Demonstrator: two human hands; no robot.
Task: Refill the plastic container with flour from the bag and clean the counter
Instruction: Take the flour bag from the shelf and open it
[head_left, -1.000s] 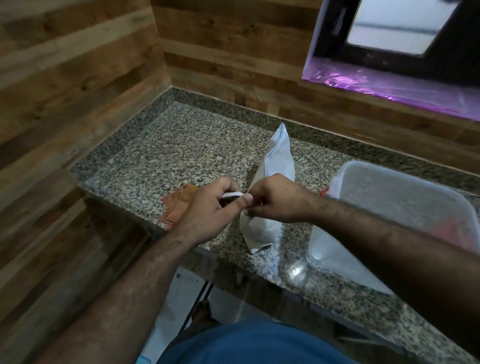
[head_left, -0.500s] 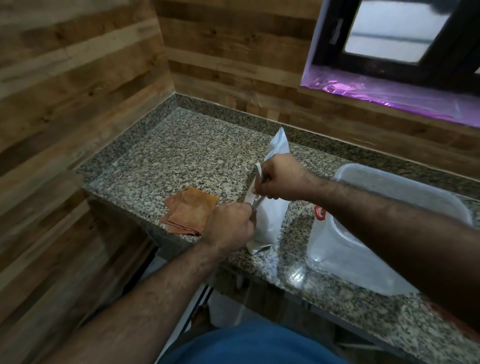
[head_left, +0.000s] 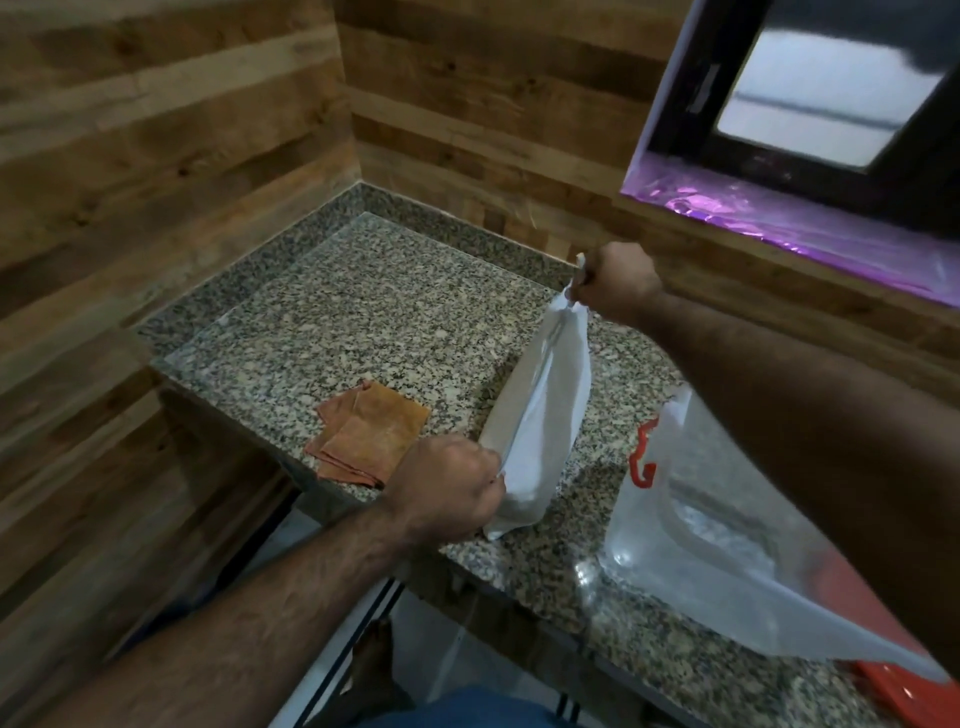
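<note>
A white flour bag (head_left: 540, 415) stands tilted on the granite counter (head_left: 363, 317), its base near the front edge. My right hand (head_left: 615, 283) grips the bag's top end, a white strip sticking out above the fist. My left hand (head_left: 449, 491) pinches the bag's lower left edge. To the right stands a clear plastic container (head_left: 727, 545) with a red latch (head_left: 641, 457); my right forearm crosses over it and hides its far side.
A folded orange-brown cloth (head_left: 371, 434) lies on the counter left of the bag. Wood-panelled walls close the left and back. A window sill with purple film (head_left: 779, 218) sits at the upper right. The counter's front edge (head_left: 519, 582) drops to the floor below.
My right hand has moved up and away along the bag to its top end, with the strip. My left hand stays low at the bag's lower edge.
</note>
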